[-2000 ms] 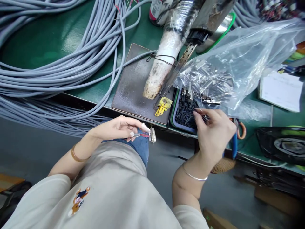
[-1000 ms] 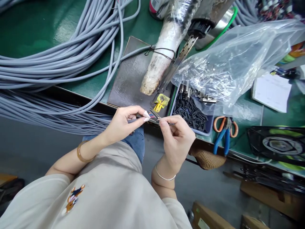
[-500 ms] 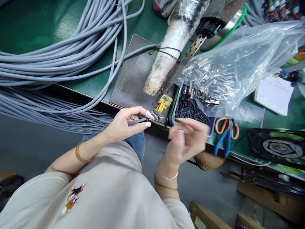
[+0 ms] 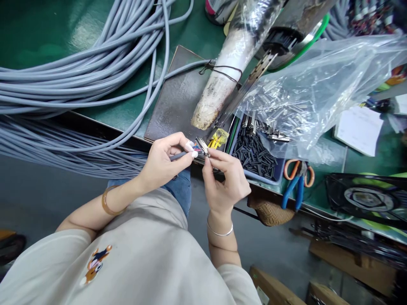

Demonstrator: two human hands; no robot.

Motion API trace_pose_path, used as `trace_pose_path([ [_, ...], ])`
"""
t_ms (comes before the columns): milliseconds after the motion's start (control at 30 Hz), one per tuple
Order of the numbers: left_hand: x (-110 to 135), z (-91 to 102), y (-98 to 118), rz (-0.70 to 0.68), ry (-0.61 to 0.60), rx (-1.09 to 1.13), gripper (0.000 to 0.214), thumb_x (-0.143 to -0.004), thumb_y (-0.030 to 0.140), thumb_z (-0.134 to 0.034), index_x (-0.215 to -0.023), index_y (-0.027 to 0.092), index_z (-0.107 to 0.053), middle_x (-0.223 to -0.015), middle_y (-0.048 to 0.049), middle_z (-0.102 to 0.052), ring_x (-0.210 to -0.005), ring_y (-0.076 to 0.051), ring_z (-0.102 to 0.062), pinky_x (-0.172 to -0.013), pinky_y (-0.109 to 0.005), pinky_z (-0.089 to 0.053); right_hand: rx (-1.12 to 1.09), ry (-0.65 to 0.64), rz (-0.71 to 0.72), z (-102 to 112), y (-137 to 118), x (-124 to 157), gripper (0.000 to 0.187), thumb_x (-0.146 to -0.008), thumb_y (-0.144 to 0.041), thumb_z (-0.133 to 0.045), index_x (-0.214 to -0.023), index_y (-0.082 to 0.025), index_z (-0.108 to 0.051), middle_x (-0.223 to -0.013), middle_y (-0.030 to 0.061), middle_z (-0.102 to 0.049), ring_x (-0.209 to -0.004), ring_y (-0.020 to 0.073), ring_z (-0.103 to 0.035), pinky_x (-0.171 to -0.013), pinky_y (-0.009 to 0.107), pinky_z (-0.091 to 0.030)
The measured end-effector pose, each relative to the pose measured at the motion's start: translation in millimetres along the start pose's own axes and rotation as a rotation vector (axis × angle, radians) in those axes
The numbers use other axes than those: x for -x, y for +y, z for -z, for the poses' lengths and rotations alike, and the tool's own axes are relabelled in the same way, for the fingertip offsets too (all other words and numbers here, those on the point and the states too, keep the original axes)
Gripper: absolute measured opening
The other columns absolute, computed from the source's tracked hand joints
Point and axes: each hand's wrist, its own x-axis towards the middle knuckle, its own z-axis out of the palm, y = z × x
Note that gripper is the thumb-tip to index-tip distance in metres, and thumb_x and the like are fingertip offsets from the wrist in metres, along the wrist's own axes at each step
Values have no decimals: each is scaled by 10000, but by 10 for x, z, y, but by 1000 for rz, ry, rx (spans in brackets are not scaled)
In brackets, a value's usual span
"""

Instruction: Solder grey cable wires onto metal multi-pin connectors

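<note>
My left hand point(image 4: 167, 159) is closed on the end of a grey cable point(image 4: 178, 156), thumb and forefinger pinching near its coloured wires point(image 4: 197, 148). Those wires meet the pins of a small metal multi-pin connector point(image 4: 202, 145). My right hand point(image 4: 226, 178) pinches the connector's lower end between thumb and fingers. Just behind the connector, a small yellow piece point(image 4: 218, 138) lies on the dark board point(image 4: 168, 106). Right of my hands is a bin point(image 4: 276, 178) with many short black tubes point(image 4: 252, 152) and several metal connectors.
Coils of grey cable point(image 4: 95, 80) cover the left. A white-wrapped tube point(image 4: 218, 80) and a perforated metal rod point(image 4: 251, 78) slant over the board. A clear plastic bag point(image 4: 321, 93) overhangs the bin. Orange-and-blue pliers point(image 4: 297, 184) and a black fan point(image 4: 369, 197) lie right.
My right hand has moved left from beside the bin and now grips the connector. The connector and wires are raised off the board's edge. My left hand keeps its pinch on the cable.
</note>
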Motion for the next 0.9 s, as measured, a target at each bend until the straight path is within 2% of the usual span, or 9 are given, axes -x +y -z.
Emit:
trace_pose_path([
  [267,-66,-56,14,-89,72,-110,126,-760,170,-712,-726,174,-590,-784,-17,-658,-692,-98,-613,-581,-186,-473,-87,8,-38,-85,73,12,178,-894,-96,-704,-924,-239,-603,-1052,37,-802,-922,163,-779,-785,300,-636],
  [600,-139,-67,16,-98,108,-110,124,-763,179,-739,-721,173,-623,-734,1,-584,-659,-85,-570,-566,-184,-454,-170,15,-77,-125,151,-64,175,-881,-102,-726,-915,-231,-613,-1051,34,-794,-930,161,-767,-796,303,-636],
  [900,-164,-63,-8,-233,142,-175,130,-774,165,-760,-724,171,-640,-710,11,-581,-641,-77,-555,-543,-165,-439,-167,41,-54,-136,152,-109,192,-858,-79,-748,-895,-218,-621,-1051,35,-798,-919,158,-768,-805,302,-647],
])
